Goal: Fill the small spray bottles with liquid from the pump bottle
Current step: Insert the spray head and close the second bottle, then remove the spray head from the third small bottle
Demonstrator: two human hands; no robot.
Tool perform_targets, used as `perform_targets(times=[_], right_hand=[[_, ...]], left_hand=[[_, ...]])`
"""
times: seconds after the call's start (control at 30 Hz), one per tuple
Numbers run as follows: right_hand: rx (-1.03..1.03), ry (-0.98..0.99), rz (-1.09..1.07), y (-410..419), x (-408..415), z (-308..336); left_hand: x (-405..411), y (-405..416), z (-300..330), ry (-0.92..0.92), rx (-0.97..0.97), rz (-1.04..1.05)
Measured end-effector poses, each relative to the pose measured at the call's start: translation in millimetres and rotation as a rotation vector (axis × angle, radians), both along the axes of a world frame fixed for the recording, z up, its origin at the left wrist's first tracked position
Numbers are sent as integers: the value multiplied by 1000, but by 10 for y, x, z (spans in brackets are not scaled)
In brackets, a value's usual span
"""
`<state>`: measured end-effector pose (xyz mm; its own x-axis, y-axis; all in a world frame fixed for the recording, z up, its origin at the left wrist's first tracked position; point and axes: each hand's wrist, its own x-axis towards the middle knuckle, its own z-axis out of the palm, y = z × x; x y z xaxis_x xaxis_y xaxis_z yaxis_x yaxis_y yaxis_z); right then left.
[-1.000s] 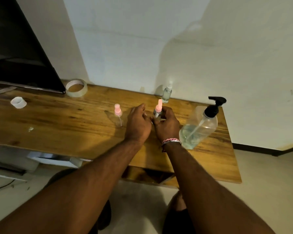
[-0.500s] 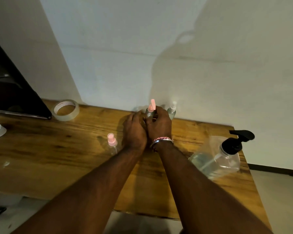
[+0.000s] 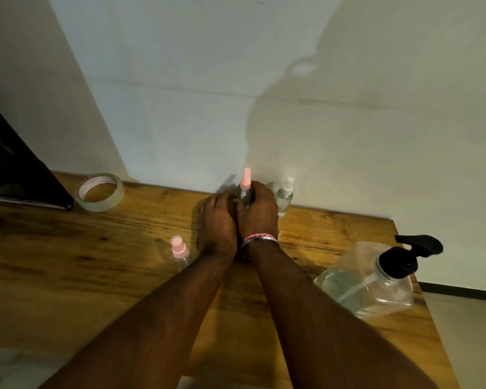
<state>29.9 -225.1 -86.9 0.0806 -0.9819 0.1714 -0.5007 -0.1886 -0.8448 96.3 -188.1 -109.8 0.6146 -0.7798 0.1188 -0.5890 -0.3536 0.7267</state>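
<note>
Both hands at the far edge: right hand (image 3: 257, 211) fingers clamped on a capped pink-topped spray bottle (image 3: 246, 189), left hand (image 3: 218, 220) grip hidden, near pink-capped bottle (image 3: 179, 249) looks unfilled.

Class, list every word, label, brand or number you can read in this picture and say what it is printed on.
Roll of clear tape: red print on the inner core, too small and blurred to read.
Pump bottle: no label visible.
Pink-capped spray bottle gripped by the right hand: no print visible.
The other two small spray bottles: no print visible.
Nothing legible anywhere.
</note>
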Motion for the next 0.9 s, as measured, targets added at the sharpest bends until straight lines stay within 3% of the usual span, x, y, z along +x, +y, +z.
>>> perform_targets(times=[0.37,0.47,0.57,0.9], right_hand=[[131,5,-11,476,-265,78],[145,46,41,757,-401,195],[151,77,110,1066,-485,298],[156,142,201,1662,-86,366]], left_hand=[[-350,523,153,284,-83,57],[-439,849,197,218,-24,0],[-534,1249,325,265,-29,-28],[-135,1945,554,219,60,234]])
